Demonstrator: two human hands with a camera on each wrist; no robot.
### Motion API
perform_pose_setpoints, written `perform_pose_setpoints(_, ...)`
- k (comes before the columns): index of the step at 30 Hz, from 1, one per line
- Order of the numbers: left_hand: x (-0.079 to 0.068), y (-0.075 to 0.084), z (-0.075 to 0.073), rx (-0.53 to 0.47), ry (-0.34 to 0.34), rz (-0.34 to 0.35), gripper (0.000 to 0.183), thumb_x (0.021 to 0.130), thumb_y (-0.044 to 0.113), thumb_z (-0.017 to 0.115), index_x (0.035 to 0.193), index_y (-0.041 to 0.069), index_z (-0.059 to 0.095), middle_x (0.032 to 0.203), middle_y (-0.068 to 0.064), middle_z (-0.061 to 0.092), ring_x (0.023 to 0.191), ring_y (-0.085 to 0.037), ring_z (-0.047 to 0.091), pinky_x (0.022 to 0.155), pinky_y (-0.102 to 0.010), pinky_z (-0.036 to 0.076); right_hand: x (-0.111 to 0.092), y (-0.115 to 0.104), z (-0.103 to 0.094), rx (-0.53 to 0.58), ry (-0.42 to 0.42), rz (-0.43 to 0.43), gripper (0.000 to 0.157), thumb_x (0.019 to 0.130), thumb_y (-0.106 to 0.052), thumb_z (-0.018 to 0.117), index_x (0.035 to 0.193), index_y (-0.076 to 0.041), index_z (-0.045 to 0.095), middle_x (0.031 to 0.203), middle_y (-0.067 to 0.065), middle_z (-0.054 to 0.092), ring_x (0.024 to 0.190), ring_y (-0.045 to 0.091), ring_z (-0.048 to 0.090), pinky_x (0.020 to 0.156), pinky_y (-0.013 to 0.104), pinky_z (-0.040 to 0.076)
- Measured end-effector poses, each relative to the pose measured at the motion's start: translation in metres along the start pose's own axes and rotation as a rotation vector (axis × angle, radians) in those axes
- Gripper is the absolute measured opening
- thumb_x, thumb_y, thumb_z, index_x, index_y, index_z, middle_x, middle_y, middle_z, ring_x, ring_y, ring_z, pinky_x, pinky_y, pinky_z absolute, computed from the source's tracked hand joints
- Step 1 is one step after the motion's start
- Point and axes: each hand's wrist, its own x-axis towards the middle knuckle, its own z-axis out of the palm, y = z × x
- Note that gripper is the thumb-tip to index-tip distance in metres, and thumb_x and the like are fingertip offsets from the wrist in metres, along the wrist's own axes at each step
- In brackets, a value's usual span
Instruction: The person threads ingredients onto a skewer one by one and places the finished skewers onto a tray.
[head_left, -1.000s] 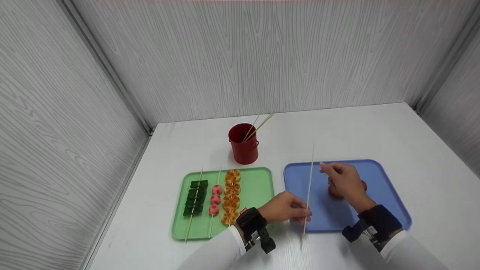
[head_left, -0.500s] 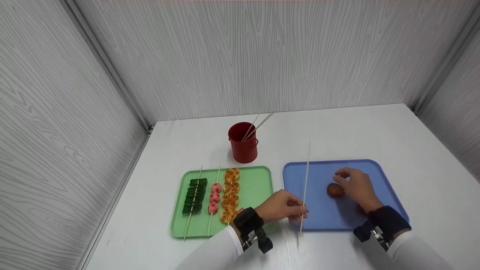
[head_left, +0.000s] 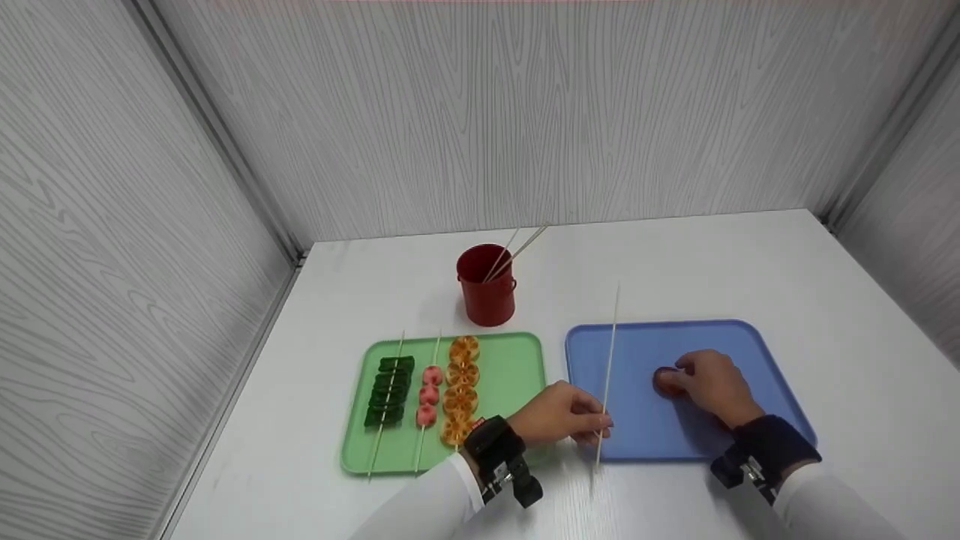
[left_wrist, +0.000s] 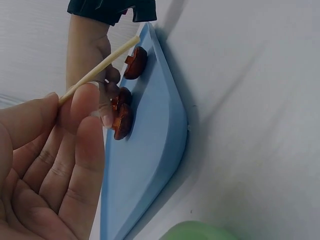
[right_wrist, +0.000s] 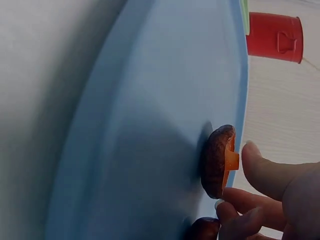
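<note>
My left hand [head_left: 564, 414] pinches a thin bamboo skewer [head_left: 610, 337] near its lower end, between thumb and fingers. The skewer points up and away over the left side of the blue tray [head_left: 630, 442]. Over that tray, my right hand [head_left: 716, 386] reaches down to a brown mushroom [right_wrist: 216, 162], which lies cap down with its orange stem up. The thumb is just apart from the stem, and a finger is at the cap's edge. Beside it lies another mushroom [right_wrist: 204, 229], partly cut off by the frame. A further mushroom [left_wrist: 135, 63] shows in the left wrist view.
To the left, a green tray [head_left: 510, 375] bears skewers of dark green pieces [head_left: 390, 394], pink pieces [head_left: 428, 395] and lotus root slices [head_left: 461, 390]. Behind it stands a red bucket [head_left: 489, 304] with a few skewers [head_left: 525, 247]. A grey panel [head_left: 525, 112] closes the back.
My right hand has moved right, then down to a mushroom on the blue tray. The left hand has shifted slightly left with the skewer.
</note>
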Motion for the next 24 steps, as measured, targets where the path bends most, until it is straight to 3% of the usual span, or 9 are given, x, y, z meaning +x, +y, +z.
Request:
perform_pose_setpoints(5,-0.0003,-0.0014,0.001,0.002,0.005,0.001,0.019,0.094,0.009,0.065,0.099,-0.008,0.071,0.082,-0.011,0.073,0.064,-0.006,0.065,0.064,-0.027,0.058,-0.0008,-0.0023,0.0028,-0.03,-0.012,-0.016,0.018,0.088,-0.015,0.072,0.084,0.002,0.072,0.071,0.004,0.061,0.063,0.018,0.051,0.055,0.03,0.04)
perform_pose_setpoints(12,0.0004,-0.0027,0.0005,-0.003,0.007,-0.004,0.019,0.093,0.009,0.066,0.098,-0.009,0.071,0.082,-0.011,0.073,0.063,-0.004,0.064,0.065,-0.025,0.058,-0.0004,-0.005,0.0043,-0.048,0.005,-0.081,0.02,0.086,-0.015,0.074,0.09,0.004,0.066,0.079,0.01,0.063,0.071,0.023,0.056,0.061,0.035,0.046)
perform_pose_setpoints(18,0.001,-0.0035,0.0014,-0.009,-0.002,-0.012,0.02,0.093,0.009,0.066,0.098,-0.009,0.071,0.08,-0.009,0.073,0.062,-0.004,0.063,0.064,-0.024,0.058,-0.0039,-0.0066,0.0064,-0.069,0.018,-0.095,0.026,0.086,-0.017,0.075,0.096,0.003,0.061,0.08,0.011,0.064,0.071,0.023,0.057,0.063,0.037,0.045)
perform_pose_setpoints(24,-0.001,-0.0025,0.0012,0.013,-0.026,0.007,0.02,0.094,0.009,0.065,0.098,-0.01,0.07,0.081,-0.012,0.072,0.063,-0.003,0.061,0.063,-0.021,0.056,-0.0049,-0.0085,0.0073,-0.088,0.046,-0.163,0.025,0.084,-0.016,0.077,0.095,0.0,0.061,0.078,0.008,0.064,0.069,0.022,0.057,0.063,0.038,0.043)
